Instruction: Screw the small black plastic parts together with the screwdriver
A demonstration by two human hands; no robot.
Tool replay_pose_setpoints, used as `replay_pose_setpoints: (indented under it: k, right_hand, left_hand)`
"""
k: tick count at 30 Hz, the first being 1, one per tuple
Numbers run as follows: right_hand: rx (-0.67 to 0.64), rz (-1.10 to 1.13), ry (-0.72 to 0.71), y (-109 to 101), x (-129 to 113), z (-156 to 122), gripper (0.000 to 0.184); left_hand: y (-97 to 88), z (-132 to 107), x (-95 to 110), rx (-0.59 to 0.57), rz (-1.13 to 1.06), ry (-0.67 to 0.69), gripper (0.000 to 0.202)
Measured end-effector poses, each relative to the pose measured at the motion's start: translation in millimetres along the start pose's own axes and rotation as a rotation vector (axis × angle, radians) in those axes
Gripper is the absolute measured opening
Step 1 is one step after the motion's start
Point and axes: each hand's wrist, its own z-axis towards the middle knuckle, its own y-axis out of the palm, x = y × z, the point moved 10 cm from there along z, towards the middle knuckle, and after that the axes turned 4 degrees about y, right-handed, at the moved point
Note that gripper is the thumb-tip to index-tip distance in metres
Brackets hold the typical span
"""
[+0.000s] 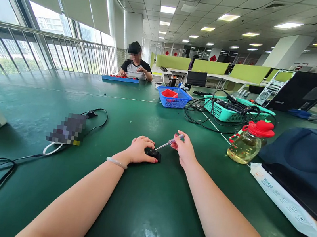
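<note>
My left hand (140, 150) is closed around a small black device (153, 153), pressing it against the green tabletop. Part of the device is covered by my fingers, and its exact kind does not show. In my right hand (184, 150) is a screwdriver (169, 142) with a clear handle, pinched between thumb and fingers. Its thin metal shaft slants down to the left, and the tip meets the top of the black device or lies very close to it.
Left lies a blurred dark item (69, 128) with cords. A lidded glass bottle (246, 142), a white packet (281, 198) and a dark blue bag (305, 158) stand right. Farther off are a blue basket (173, 101), a teal basket (228, 115) with cables, and a seated person (137, 65).
</note>
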Motion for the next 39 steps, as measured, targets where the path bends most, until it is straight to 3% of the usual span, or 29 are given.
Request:
replay_pose_setpoints:
  k: [9, 13, 19, 26, 30, 33, 39]
  right_hand:
    - [0.009, 0.118, 0.042, 0, 3, 1, 0.047]
    - [0.027, 0.078, -0.014, -2, -4, 0, 0.056]
    - [-0.062, -0.035, -0.105, 9, -15, -8, 0.055]
    - [0.066, -0.228, -0.489, 11, -69, -45, 0.045]
    - [0.044, -0.494, -0.801, 33, -94, -77, 0.039]
    - [-0.018, -0.647, -0.985, 51, -98, -94, 0.036]
    - [-0.114, -0.742, -1.001, 63, -95, -95, 0.038]
  left_hand:
    - [1.4, 1, -3, 0.016, 0.018, -0.021, 0.037]
    - [1.0, 1, -2, 0.021, 0.031, -0.02, 0.035]
    - [-0.5, 3, -6, 0.076, 0.051, -0.042, 0.039]
    - [-3.1, 4, -6, 0.113, 0.056, -0.019, 0.05]
    - [-4.6, 3, -5, 0.134, 0.091, -0.018, 0.051]
    - [-3.3, 3, -6, 0.149, 0.118, -0.016, 0.045]
    - [-0.1, 5, -12, 0.16, 0.122, -0.015, 0.043]
